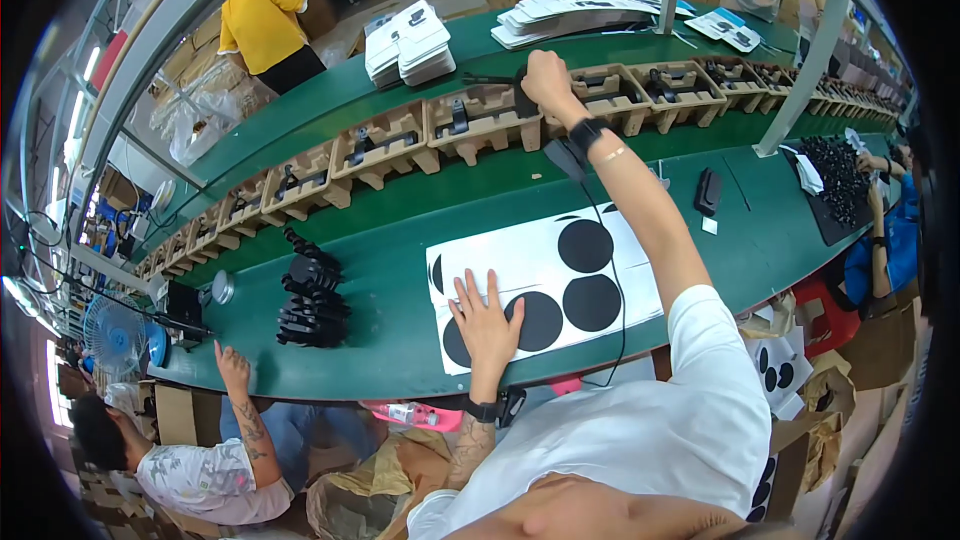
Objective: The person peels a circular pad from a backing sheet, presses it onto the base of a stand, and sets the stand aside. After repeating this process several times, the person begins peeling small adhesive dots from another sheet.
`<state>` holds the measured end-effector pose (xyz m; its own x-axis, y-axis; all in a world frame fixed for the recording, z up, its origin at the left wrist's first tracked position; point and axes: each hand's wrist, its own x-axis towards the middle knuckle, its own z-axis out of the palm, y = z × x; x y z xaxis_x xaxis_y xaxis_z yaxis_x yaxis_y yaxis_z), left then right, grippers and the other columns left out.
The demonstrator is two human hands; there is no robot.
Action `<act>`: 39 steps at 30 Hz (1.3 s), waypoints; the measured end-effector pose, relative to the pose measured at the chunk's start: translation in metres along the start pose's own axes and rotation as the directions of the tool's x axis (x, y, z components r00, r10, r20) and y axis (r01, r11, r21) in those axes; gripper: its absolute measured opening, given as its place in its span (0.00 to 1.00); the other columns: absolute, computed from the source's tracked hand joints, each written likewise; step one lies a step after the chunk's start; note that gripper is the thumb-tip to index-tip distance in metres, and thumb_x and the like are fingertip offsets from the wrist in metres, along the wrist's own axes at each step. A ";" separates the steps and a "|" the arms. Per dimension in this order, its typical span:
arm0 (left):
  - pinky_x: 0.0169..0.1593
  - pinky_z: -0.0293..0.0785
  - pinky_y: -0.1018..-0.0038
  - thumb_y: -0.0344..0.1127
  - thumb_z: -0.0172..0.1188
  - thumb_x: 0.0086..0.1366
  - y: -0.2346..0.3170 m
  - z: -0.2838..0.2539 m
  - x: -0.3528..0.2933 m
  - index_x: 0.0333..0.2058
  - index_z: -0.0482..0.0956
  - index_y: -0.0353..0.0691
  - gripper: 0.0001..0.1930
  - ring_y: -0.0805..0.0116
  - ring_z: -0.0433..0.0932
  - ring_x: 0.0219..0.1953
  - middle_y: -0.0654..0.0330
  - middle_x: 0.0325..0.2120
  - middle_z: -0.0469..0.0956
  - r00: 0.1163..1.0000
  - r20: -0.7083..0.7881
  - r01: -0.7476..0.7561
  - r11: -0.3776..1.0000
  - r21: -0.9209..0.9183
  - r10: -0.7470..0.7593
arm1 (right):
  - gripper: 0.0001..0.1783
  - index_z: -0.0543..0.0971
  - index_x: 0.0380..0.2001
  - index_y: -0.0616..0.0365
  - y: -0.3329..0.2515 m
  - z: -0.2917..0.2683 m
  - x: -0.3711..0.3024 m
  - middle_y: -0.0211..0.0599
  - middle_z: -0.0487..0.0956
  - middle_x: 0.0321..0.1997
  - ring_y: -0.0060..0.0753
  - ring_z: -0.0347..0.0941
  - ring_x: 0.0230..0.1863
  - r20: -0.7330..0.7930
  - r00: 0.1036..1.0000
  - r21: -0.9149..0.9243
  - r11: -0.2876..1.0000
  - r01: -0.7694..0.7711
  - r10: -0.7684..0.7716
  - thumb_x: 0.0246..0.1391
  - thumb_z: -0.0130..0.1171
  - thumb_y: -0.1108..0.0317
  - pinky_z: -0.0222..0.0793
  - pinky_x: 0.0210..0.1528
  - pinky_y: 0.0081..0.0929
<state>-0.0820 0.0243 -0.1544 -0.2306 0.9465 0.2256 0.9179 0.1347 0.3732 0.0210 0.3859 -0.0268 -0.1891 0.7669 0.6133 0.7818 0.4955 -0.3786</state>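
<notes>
I have the left hand (487,328) flat on a white sheet (530,265) with black discs (592,302), on the near bench (385,290), fingers spread wide. Farther off, my right hand (548,80) curls at a black part (522,100) over the brown trays (485,146); I can't tell whether its fingers grip it. Black pieces (312,298) lie heaped to the left.

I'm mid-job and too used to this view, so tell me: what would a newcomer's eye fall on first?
Probably the long row of brown trays curving across the picture, with the right hand at one of them. Next, the white sheeting with large black circles, under the spread left hand. Then the pile of black parts to the sheeting's left, and the person in a yellow top at upper left.
</notes>
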 end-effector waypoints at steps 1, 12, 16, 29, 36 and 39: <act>0.64 0.40 0.46 0.50 0.55 0.60 0.001 0.004 -0.004 0.61 0.60 0.45 0.33 0.42 0.44 0.66 0.43 0.64 0.48 1.000 -0.005 0.005 1.000 0.027 -0.005 | 0.08 0.79 0.27 0.67 -0.003 0.006 0.006 0.56 0.78 0.31 0.57 0.76 0.36 0.106 0.993 -0.095 0.994 -0.049 0.059 0.41 0.61 0.74 0.74 0.36 0.42; 0.64 0.40 0.46 0.51 0.55 0.59 0.007 0.005 0.000 0.60 0.63 0.46 0.32 0.43 0.45 0.66 0.44 0.63 0.50 1.000 0.001 0.015 0.998 0.056 -0.015 | 0.27 0.76 0.46 0.60 0.040 0.055 -0.082 0.64 0.63 0.58 0.63 0.57 0.62 0.113 0.992 -0.316 0.945 0.082 -0.048 0.49 0.59 0.49 0.60 0.54 0.61; 0.64 0.40 0.45 0.51 0.55 0.59 0.006 0.009 0.002 0.60 0.63 0.46 0.32 0.44 0.44 0.67 0.44 0.63 0.50 1.000 -0.001 0.013 0.999 0.050 -0.013 | 0.40 0.57 0.64 0.38 0.032 0.004 -0.153 0.67 0.43 0.67 0.75 0.34 0.67 0.248 0.968 -0.184 0.983 0.008 0.039 0.51 0.52 0.36 0.41 0.59 0.72; 0.65 0.38 0.45 0.53 0.52 0.62 0.022 0.041 0.009 0.61 0.59 0.44 0.33 0.42 0.40 0.67 0.46 0.64 0.49 0.998 -0.067 -0.007 0.993 0.122 0.016 | 0.10 0.80 0.32 0.62 0.069 -0.103 -0.325 0.42 0.80 0.41 0.40 0.74 0.48 0.022 0.937 0.109 0.930 -0.350 0.350 0.49 0.62 0.66 0.64 0.53 0.39; 0.65 0.39 0.45 0.57 0.47 0.64 0.015 0.049 0.016 0.62 0.57 0.44 0.33 0.44 0.40 0.67 0.46 0.65 0.48 0.996 -0.061 0.070 0.988 0.137 -0.062 | 0.08 0.74 0.37 0.66 0.135 -0.215 -0.345 0.37 0.76 0.35 0.28 0.71 0.39 -0.593 0.413 0.438 0.707 -0.555 0.691 0.55 0.55 0.72 0.65 0.45 0.26; 0.65 0.39 0.46 0.57 0.46 0.64 0.009 0.050 0.011 0.62 0.57 0.44 0.34 0.44 0.41 0.67 0.46 0.64 0.49 0.997 -0.054 0.063 0.985 0.160 -0.055 | 0.13 0.74 0.41 0.68 0.200 -0.262 -0.405 0.44 0.76 0.41 0.36 0.71 0.45 -0.842 0.132 0.306 0.665 -0.681 0.523 0.56 0.53 0.70 0.63 0.51 0.30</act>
<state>-0.0603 0.0505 -0.1937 -0.2982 0.9204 0.2529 0.9412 0.2395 0.2383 0.4096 0.0678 -0.1694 0.8842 0.0167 0.4668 0.4668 -0.0681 -0.8817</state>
